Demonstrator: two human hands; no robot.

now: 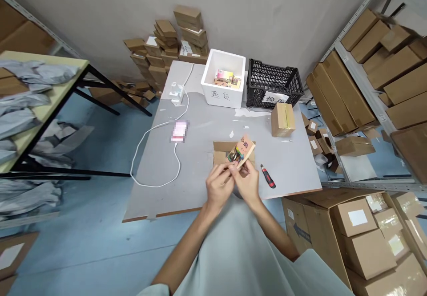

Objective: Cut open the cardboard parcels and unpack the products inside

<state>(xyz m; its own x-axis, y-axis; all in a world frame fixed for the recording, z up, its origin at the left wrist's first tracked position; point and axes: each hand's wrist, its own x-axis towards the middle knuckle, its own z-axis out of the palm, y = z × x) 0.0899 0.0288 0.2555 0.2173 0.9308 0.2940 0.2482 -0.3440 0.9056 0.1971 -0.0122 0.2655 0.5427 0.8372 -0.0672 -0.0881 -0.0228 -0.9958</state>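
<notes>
Both my left hand (pixel 220 182) and my right hand (pixel 246 181) grip the lower end of a small printed box (pixel 240 150), orange-pink with a dark, colourful picture on its face. It is tilted and held above an opened cardboard box (pixel 219 157) near the table's front edge. My fingers are closed round the printed box, and my hands hide part of the cardboard box. To the right of my right hand lies a red and black utility knife (pixel 268 176).
On the grey table (pixel 156 167) stand a white foam bin (pixel 222 95) with small boxes, a black crate (pixel 275 82) and a taped carton (pixel 283 120). A white cable (pixel 133 162) runs from a power strip (pixel 177 94) past a blurred phone (pixel 179 131). Carton-filled shelves (pixel 353 71) flank the right.
</notes>
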